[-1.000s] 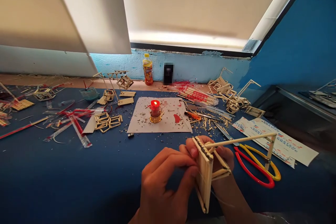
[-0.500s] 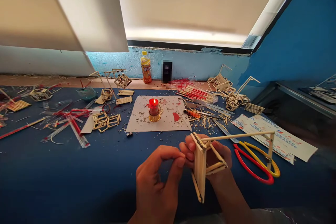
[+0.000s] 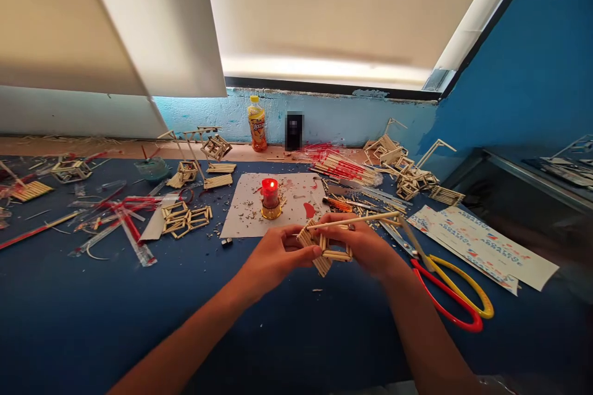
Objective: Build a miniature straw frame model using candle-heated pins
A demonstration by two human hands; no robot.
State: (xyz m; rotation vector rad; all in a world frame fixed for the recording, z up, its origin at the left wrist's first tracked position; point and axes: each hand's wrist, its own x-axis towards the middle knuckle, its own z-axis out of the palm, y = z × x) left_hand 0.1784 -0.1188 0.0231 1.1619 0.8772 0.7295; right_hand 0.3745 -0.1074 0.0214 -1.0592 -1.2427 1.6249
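Both hands hold a small structure of wooden sticks (image 3: 324,245) above the blue table (image 3: 92,315), just in front of a grey sheet (image 3: 245,210) with a lit red candle (image 3: 269,196) on it. My left hand (image 3: 278,253) pinches its left end. My right hand (image 3: 365,244) wraps round its right side. A long thin stick (image 3: 356,220) of the structure juts out to the right over my right hand.
Red-and-yellow scissors (image 3: 451,296) and a printed paper strip (image 3: 486,250) lie right of my hands. Stick frames (image 3: 188,219), red-tipped sticks (image 3: 345,168) and more stick models (image 3: 407,176) litter the table's far half. An orange bottle (image 3: 257,123) stands by the wall.
My arms have stretched forward, carrying the stick structure away from me toward the candle. The structure has turned from upright to lying low between both hands.
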